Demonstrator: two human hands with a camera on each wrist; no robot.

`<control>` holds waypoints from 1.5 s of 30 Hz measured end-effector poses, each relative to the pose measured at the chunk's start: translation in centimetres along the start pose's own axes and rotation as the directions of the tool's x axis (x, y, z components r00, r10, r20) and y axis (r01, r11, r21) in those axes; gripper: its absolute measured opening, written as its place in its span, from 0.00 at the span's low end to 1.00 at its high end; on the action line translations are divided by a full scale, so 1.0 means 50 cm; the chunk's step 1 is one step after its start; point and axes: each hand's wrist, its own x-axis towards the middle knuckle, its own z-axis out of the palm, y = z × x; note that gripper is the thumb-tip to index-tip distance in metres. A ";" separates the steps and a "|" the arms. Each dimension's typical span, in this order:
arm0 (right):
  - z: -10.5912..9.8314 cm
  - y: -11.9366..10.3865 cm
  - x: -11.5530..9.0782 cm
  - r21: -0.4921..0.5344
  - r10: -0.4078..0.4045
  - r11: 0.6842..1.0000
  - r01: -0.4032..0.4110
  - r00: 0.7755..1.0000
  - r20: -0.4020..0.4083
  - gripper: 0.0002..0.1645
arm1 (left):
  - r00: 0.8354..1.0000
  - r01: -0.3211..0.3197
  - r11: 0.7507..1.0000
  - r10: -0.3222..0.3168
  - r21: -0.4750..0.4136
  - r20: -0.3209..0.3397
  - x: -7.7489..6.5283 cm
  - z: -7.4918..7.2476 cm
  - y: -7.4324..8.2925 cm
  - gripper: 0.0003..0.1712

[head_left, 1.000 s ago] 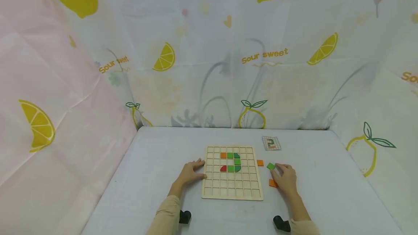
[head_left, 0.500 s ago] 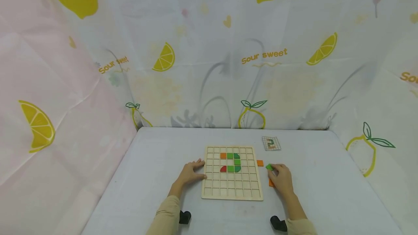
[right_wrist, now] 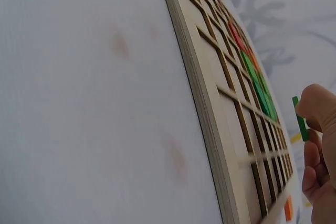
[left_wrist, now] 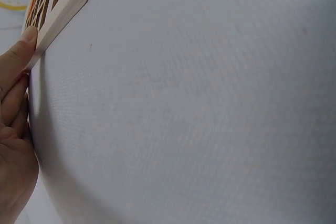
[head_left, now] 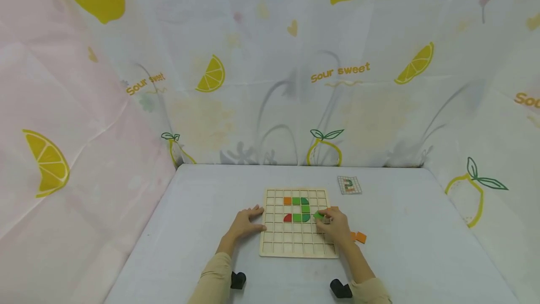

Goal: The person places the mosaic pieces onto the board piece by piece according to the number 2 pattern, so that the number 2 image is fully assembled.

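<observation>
A square wooden grid board [head_left: 298, 250] lies on the table, with orange, green and red tiles set in several of its cells. My left hand [head_left: 244, 223] rests against the board's left edge; its thumb [left_wrist: 30, 34] touches the side there. Between the thumb and fingertips of my right hand [head_left: 336, 228] is a green tile [head_left: 318, 216], pinched above the board's right part. The right wrist view shows this green tile [right_wrist: 301, 119] edge-on, apart from the board. Set green tiles [head_left: 297, 217] and a red quarter-round tile [head_left: 288, 218] form part of the pattern.
Loose orange tiles [head_left: 361, 237] lie right of the board, partly behind the right forearm. Another orange tile [head_left: 334, 208] shows beyond the right hand. A gridded card [head_left: 349, 185] with a printed figure lies at the back right. A printed curtain [head_left: 261, 107] hangs behind the white table.
My right hand has picked up the green tile from the table and carried it left over the board. The loose orange tiles near the forearm have come into view. The left hand stays put.
</observation>
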 end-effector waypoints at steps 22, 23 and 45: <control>0.142 -0.066 0.018 -0.126 -0.224 0.955 0.267 0.934 0.280 0.11 | 1.000 0.005 1.000 -0.005 0.011 0.003 0.001 -0.005 0.011 0.36; 0.141 -0.066 0.018 -0.133 -0.227 0.953 0.273 0.931 0.286 0.11 | 1.000 0.006 1.000 -0.006 0.013 0.004 0.001 -0.004 0.011 0.36; 0.141 -0.069 -0.005 -0.220 -0.225 0.932 0.286 0.937 0.266 0.14 | 1.000 -0.006 1.000 0.005 0.021 0.004 0.001 -0.002 0.000 0.36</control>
